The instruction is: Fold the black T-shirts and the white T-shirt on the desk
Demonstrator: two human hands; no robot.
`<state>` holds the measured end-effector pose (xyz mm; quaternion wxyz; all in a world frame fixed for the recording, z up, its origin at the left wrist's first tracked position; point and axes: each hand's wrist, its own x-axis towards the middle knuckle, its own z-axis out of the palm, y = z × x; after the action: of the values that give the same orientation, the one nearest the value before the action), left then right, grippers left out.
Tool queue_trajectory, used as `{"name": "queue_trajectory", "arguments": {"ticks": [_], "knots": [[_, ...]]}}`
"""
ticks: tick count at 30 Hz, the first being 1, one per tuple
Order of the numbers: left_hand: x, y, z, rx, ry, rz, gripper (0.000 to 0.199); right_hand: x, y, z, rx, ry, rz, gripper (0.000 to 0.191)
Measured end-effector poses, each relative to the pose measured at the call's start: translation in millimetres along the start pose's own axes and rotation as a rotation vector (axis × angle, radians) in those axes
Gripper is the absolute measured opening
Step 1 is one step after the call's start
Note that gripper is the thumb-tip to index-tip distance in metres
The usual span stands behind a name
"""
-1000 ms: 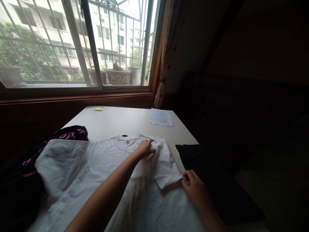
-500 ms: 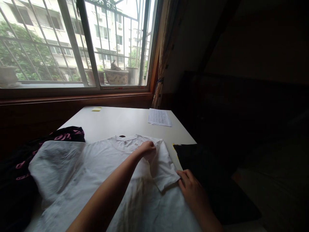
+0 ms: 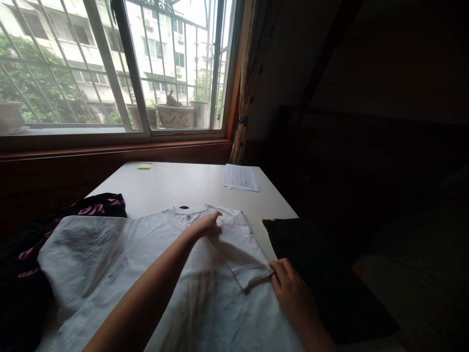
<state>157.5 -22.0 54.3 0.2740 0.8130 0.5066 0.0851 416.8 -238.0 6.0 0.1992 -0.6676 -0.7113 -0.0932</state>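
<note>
The white T-shirt [image 3: 198, 288] is laid lengthwise, collar toward the table's [image 3: 176, 183] far edge, flanked by dark cloths [image 3: 322, 278]. Its sleeve is pinched by the right hand [image 3: 293, 288]; the left hand's [image 3: 207, 225] grip is hidden. Papers [image 3: 242, 177] are set near the far right corner.

White T-shirt [image 3: 157, 259] on white table [image 3: 176, 186] — left hand [image 3: 209, 224] by collar [image 3: 186, 211], right hand [image 3: 291, 286] pinching sleeve [image 3: 245, 264].

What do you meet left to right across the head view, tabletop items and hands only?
Black garment with pink lettering → yellow note → left hand → printed papers → right hand
</note>
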Motion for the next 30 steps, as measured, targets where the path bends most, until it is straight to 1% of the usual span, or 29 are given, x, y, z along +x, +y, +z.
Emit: {"name": "queue_trajectory", "arguments": {"ticks": [2,4,6,7,10,12,14,16,19,25,28,30], "knots": [[0,5,3.6,0.078,0.029,0.043,0.066,-1,0,0,-0.005,-0.013,-0.005,0.020],[2,14,9.1,0.149,0.098,0.107,0.056,-1,0,0,-0.007,-0.027,-0.002,0.017],[5,25,16.3,0.203,0.161,0.205,0.047,-1,0,0,-0.011,-0.034,0.001,0.014],[8,30,20.7,0.223,0.173,0.266,0.044,-1,0,-1,-0.013,-0.033,-0.001,0.014],[19,40,37.0,0.272,0.143,0.445,0.040,-1,0,-2,-0.005,0.002,-0.036,0.016],[26,40,49.3,0.302,0.125,0.505,0.042,0,0,-2,0.000,0.034,-0.076,0.018],[31,37,60.2,0.326,0.136,0.500,0.048,0,-1,-3,-0.006,0.045,-0.109,0.019],[35,33,67.5,0.341,0.164,0.461,0.053,0,-2,-4,-0.014,0.037,-0.121,0.019],[39,30,71.2,0.353,0.198,0.406,0.053,-1,-5,-5,-0.013,0.013,-0.114,0.020],[46,36,64.8,0.354,0.252,0.314,0.055,0,-3,-4,0.015,0.021,-0.081,0.020],[40,37,56.7,0.339,0.276,0.267,0.057,1,0,-1,0.029,0.019,-0.057,0.018],[33,32,48.4,0.322,0.263,0.260,0.060,1,-1,-2,0.012,0.027,-0.041,0.018]]}}
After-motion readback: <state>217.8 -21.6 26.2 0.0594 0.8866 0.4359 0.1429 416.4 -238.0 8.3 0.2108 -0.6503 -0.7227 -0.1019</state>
